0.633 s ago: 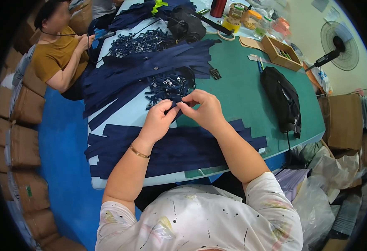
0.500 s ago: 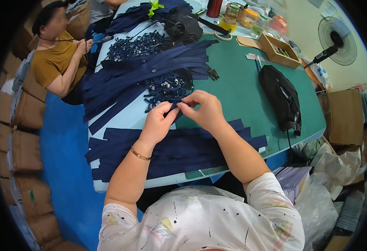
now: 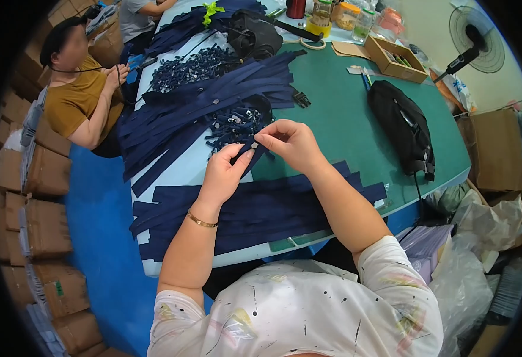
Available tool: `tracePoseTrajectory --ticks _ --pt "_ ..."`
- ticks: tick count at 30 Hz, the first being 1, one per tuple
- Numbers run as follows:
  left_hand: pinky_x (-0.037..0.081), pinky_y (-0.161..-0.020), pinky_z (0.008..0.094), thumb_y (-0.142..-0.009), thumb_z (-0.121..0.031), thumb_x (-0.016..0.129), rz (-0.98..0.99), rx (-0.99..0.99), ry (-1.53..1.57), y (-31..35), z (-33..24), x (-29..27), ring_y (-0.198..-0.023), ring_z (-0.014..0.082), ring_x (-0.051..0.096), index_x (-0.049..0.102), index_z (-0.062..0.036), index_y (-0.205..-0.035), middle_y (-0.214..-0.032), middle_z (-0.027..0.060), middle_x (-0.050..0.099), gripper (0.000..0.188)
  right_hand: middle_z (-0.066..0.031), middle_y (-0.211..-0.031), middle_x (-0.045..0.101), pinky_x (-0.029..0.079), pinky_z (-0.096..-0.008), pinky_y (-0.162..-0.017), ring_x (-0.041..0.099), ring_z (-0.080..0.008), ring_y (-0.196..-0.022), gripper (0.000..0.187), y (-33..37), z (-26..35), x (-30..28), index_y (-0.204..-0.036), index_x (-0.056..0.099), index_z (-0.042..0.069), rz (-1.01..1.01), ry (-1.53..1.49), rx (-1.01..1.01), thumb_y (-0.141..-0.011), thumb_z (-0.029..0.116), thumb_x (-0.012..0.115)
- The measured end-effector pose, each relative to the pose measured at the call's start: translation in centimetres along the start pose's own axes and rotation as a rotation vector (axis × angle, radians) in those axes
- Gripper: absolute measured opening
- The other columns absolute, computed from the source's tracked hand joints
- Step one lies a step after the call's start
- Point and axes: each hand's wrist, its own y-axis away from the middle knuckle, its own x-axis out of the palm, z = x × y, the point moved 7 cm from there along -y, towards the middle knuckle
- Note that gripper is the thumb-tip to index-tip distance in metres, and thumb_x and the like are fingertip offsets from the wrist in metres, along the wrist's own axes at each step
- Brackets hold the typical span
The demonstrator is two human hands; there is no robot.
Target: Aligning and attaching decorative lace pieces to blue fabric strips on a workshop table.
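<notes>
Between thumb and fingers, my left hand (image 3: 224,172) grips a navy fabric strip (image 3: 246,149) with a small pale, shiny button-like piece on it. My right hand (image 3: 293,146) pinches at the same strip beside that piece, its fingertips close together. Just beyond both hands lies a heap of small navy loops with metal fittings (image 3: 232,122). Long navy strips (image 3: 184,113) are spread past the heap, to the left. Closer to me, under my forearms, a layered stack of navy strips (image 3: 261,208) lies along the near table edge.
On the green tabletop (image 3: 326,107) at right lies a black pouch (image 3: 401,128). Behind it are a wooden box of pens (image 3: 396,59) and jars. A black buckle (image 3: 301,99) lies beyond my right hand. At left a co-worker in a mustard shirt (image 3: 82,107) sits by stacked cartons (image 3: 50,226).
My right fingertips have shifted slightly off the strip's face, and the pale button-like piece now shows between my hands. The whole view has shifted a little.
</notes>
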Motion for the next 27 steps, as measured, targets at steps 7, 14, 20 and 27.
tracePoseTrajectory --ticks 7,14,20,27 --pt "0.041 -0.065 0.0202 -0.091 -0.018 0.059 -0.006 -0.008 0.121 -0.1 -0.2 -0.1 -0.074 0.0050 0.051 0.065 0.0007 -0.091 -0.082 -0.0012 0.061 0.019 0.0003 -0.078 0.062 0.045 -0.0211 -0.063 0.054 -0.0050 -0.071 0.011 0.4 1.2 1.2 -0.086 0.064 -0.001 0.086 0.054 -0.168 -0.084 0.009 0.067" --pt "0.039 -0.053 0.0208 -0.087 -0.020 0.063 0.152 -0.042 -0.098 -0.4 -1.4 -3.1 -0.057 0.0036 0.049 0.065 -0.0011 -0.082 -0.064 -0.0036 0.055 0.020 0.0025 -0.076 0.059 0.041 -0.0197 -0.060 0.049 -0.0042 -0.068 0.016 -1.7 -0.2 -4.6 -0.088 0.063 0.000 -0.292 -0.195 -0.080 -0.088 0.016 0.063" --pt "0.039 -0.049 0.0205 -0.084 -0.023 0.067 0.159 -0.201 -0.247 -1.5 -3.5 -9.3 -0.052 0.0028 0.047 0.063 -0.0031 -0.070 -0.059 -0.0046 0.053 0.025 0.0041 -0.073 0.053 0.038 -0.0193 -0.058 0.047 -0.0059 -0.064 0.025 -3.6 1.0 -7.0 -0.096 0.065 0.005 -0.410 -0.287 0.093 -0.085 0.028 0.066" --pt "0.044 -0.080 0.0369 -0.075 -0.048 0.071 -0.195 -0.028 -1.259 -7.7 -6.3 -13.4 -0.092 0.0212 0.060 0.059 -0.0115 -0.117 -0.098 0.0069 0.064 0.057 -0.0064 -0.082 0.063 0.051 -0.0231 -0.058 0.060 -0.0134 -0.071 0.030 -10.2 -1.5 -7.6 -0.100 0.062 -0.002 -0.416 -0.545 0.206 -0.087 0.025 0.064"
